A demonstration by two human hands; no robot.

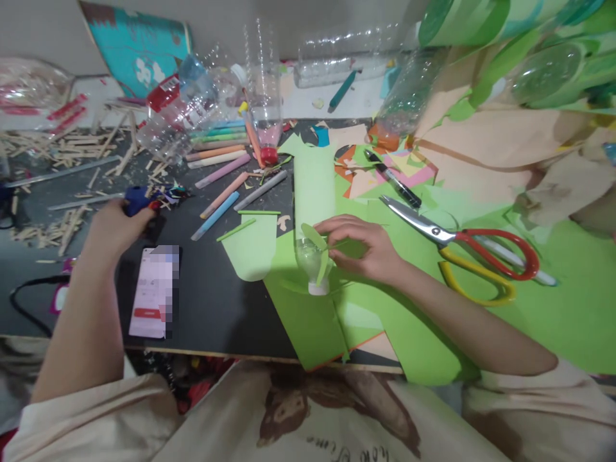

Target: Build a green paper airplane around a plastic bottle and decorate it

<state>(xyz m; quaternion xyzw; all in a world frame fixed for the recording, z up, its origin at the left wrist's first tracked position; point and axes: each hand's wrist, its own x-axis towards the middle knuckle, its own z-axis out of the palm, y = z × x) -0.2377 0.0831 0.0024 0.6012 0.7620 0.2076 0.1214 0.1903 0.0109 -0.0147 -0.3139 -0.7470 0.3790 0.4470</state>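
Observation:
My left hand (110, 228) is closed around a blue tool (137, 200) that looks like a glue gun; part of it is hidden by my fingers. Over the green paper, my right hand (363, 247) pinches a narrow light-green paper strip (323, 264). That strip lies against a small clear bottle top (308, 256), whose white cap (318, 287) points toward me. A rounded green paper piece (314, 236) sits at its upper end, beside my fingertips. Just left lies a pale-green paper cutout (253, 247) with two thin green strips on it.
A phone (151, 295) lies near the front edge. Open scissors (437, 234) and a black marker (394, 179) rest on green sheets at right. Several coloured pens (221, 196) lie mid-table. Wooden sticks (62, 147) are scattered at left; clear plastic bottles (262, 83) stand behind.

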